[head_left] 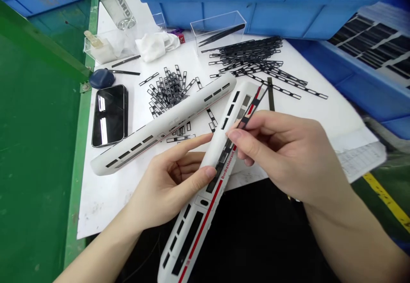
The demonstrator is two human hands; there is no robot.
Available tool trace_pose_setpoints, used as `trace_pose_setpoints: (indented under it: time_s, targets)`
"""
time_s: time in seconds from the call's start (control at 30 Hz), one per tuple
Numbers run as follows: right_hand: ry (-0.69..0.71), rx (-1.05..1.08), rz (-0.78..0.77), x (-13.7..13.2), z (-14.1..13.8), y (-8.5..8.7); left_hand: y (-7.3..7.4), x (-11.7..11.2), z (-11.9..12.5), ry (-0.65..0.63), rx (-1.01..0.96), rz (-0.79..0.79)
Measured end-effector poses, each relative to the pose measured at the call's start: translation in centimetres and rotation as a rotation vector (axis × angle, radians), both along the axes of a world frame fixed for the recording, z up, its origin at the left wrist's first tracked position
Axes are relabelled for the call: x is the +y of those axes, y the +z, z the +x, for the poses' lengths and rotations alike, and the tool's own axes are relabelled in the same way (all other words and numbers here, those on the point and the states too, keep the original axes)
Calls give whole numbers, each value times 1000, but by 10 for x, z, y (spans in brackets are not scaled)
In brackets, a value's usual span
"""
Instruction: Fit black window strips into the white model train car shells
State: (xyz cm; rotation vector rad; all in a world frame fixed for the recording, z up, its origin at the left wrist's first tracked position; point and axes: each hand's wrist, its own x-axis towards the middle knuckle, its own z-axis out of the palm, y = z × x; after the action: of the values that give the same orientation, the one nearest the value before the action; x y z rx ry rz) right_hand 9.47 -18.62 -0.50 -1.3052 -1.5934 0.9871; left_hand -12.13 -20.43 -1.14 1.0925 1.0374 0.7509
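My left hand (173, 180) grips a white model train car shell (205, 197) with a red stripe and the word "Bordrestaurant" on its side, thumb and fingers closed round its middle. My right hand (285, 150) pinches a thin black window strip (256, 103) and lays it along the shell's upper window row. A second white train shell (166, 123) lies on the white sheet (105, 197) just beyond my left hand.
Piles of short black window pieces (168, 88) and long black strips (256, 63) lie on the sheet. A phone (109, 114), dark blue case (101, 78), clear boxes with tweezers (221, 33), white cloth (156, 46) and blue bins (262, 5) stand behind.
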Motion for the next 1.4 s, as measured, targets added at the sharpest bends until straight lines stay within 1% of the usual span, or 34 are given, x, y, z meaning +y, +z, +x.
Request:
trace_pose_setpoints:
  time_s: [0.17, 0.27, 0.37, 0.5, 0.63, 0.7, 0.83, 0.9, 0.97, 1.13, 1.3, 1.4]
  targets:
    - [-11, -35, 0, -1, -2, 0, 0, 0, 1, 13, -47, -13]
    - [-14, -8, -19, -2, -5, -1, -2, -2, 1, 23, -50, -14]
    - [-61, 68, -53, -5, -11, -2, -3, -4, 2, 54, -33, -6]
    - [-144, 188, -111, -8, -16, -2, -1, -8, 5, 113, -1, 23]
    - [-90, 382, -178, -7, -15, -2, 0, -9, 5, 108, -19, 60]
    - [-53, 430, -210, -7, -14, -1, 0, -9, 5, 114, -26, 63]
    - [-36, 537, -265, -7, -13, 1, 1, -9, 7, 89, -23, 69]
    - [-16, 590, -283, -6, -13, 2, 2, -10, 8, 130, -29, 49]
    - [-4, 596, -298, -6, -13, 2, 3, -10, 9, 171, -29, 19]
    - [23, 585, -279, -3, -13, 4, 3, -11, 11, 190, 59, 36]
    - [-37, 642, -219, 6, -15, 4, 3, -15, 17, 262, 108, 22]
    - [-60, 680, -206, 11, -17, 1, 3, -16, 14, 262, 167, 48]
